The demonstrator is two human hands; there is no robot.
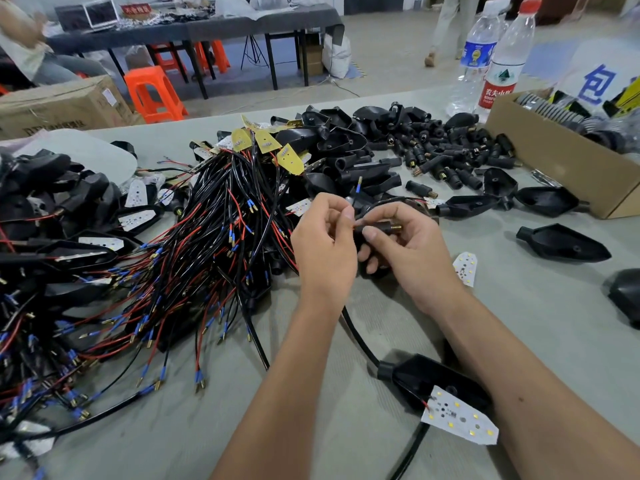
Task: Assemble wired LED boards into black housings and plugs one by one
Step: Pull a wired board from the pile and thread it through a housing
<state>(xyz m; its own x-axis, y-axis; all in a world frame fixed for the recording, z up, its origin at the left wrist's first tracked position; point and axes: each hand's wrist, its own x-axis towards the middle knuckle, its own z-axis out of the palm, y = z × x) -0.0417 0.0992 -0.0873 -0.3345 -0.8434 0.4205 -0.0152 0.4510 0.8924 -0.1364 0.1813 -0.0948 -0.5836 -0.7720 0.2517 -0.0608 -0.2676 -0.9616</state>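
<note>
A worker's two bare hands meet over the middle of a grey work table (346, 441) crowded with lamp parts. The left hand (323, 233) has its fingers curled and pinches a thin red wire (356, 223) between thumb and forefinger, right at the mouth of a black plug (379, 227); the right hand (405, 244) grips that plug, its brass tip pointing right. A black wire with a blue-sleeved terminal (358, 184) sticks up just behind the fingers. Near the worker, between the forearms, lies a black housing (429, 379) with a white LED board (459, 419) resting tilted at its near end — a black cable runs from the housing up toward the hands. To the left sprawls a tangled bundle of red and black wires (194, 258), and beyond it a heap of empty black housings (332, 140). Loose plugs (446, 147) are scattered far right, beside a cardboard box (561, 161) and two water bottles (491, 57). A single LED board (465, 268) lies just right of the right hand.
</note>
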